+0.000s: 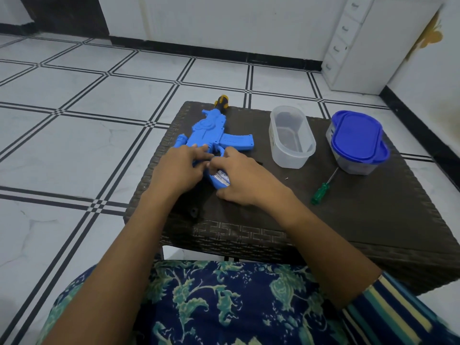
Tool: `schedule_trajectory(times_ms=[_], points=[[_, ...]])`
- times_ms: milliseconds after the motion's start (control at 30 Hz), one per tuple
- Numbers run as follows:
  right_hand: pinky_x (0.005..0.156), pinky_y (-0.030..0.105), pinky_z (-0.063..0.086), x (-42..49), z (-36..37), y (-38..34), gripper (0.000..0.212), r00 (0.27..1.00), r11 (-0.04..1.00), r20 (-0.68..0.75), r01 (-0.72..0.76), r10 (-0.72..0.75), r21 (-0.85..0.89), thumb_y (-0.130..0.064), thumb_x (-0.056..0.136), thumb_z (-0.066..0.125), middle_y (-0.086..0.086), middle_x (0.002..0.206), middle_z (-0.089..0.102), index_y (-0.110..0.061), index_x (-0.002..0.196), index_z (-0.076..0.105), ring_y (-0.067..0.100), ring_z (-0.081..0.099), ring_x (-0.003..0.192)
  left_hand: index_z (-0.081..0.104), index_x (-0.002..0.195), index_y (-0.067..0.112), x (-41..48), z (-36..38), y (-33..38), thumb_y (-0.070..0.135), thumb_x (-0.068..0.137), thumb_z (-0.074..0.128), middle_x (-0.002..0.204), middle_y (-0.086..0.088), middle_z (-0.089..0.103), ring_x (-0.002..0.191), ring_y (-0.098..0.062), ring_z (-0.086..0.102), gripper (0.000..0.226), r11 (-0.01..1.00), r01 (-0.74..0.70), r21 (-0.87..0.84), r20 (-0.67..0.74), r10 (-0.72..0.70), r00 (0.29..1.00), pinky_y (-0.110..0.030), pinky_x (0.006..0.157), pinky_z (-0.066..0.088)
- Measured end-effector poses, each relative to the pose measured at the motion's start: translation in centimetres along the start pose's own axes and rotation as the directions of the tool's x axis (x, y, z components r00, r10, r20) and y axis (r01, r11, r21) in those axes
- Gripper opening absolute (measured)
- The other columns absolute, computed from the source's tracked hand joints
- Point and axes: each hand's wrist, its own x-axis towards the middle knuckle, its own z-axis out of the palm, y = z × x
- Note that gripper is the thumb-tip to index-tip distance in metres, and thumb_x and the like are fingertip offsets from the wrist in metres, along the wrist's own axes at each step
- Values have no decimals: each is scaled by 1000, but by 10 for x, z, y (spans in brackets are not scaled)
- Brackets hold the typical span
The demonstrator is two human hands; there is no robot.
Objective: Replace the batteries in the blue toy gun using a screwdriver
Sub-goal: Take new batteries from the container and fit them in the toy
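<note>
Head view: both hands at the toy gun (211, 133), battery showing in its handle

I see the toy gun lying flat on the left part of the dark woven table (348, 220), muzzle to the far side and handle to the near side. My right hand (239, 180) wraps the handle, thumb on the near side and fingers on the far side. My left hand (179, 168) lies over the body with bent fingers; I cannot tell whether it grips or only presses. A white-labelled battery (221, 179) shows in the open handle between the hands.

Risks as I judge them: prying at the battery could make it spring out and roll off the table's near left edge, which is close. A tiny loose screw (286, 178) lies bare on the weave right of my right hand; a sweep of the wrist could flick it to the floor. A small dark piece (194, 211) sits near the front edge, under my left forearm.

The green-handled screwdriver (321, 192) lies to the right, its tip touching or just beside the lidded tub (358, 140). An open clear tub (286, 158) stands just right of the gun. Nothing blocks my reach to the screwdriver.
</note>
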Motion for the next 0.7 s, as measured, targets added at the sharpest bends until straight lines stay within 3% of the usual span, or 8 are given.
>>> schedule_trajectory(times_ms=[167,333,467,600,700], points=[[77,41,49,2,0,-2,23,1000,1000,-28,4,-4,0,-25,83,70,0,101,39,-22,103,59,22,51,92,68,116,33,-3,0,0,21,90,61,138,9,55,136,-10,41,30,1000,-9,-12,-8,9,1000,-39,110,37],[70,34,39,-2,-2,1,24,997,995,-45,-68,64,-76,-40,86,69,0,103,56,-17,93,68,19,54,93,69,117,27,-4,1,2,24,89,63,139,7,53,136,-9,40,28,1000,-14,-23,-21,13,1000,-37,113,34],[86,44,42,-9,-3,6,27,999,991,-33,-39,35,-125,-49,90,61,1,118,47,-31,107,71,21,39,118,68,118,26,-4,1,7,24,91,61,141,7,52,137,-10,38,28,1000,-1,14,-19,1,1000,-38,113,32],[92,49,40,-21,-1,11,33,998,991,-55,-43,36,-130,-49,91,58,0,120,45,-30,117,68,21,37,118,70,114,23,-9,6,16,24,91,57,132,0,61,129,-20,51,26,994,-15,104,-96,25,995,-41,107,39],[88,44,46,-34,-1,21,26,971,994,-223,-73,91,86,-42,88,66,-3,107,54,-24,106,72,17,51,104,72,107,18,-13,11,28,24,90,56,116,-9,68,110,-31,60,24,983,-17,182,-162,48,986,-43,106,36]])
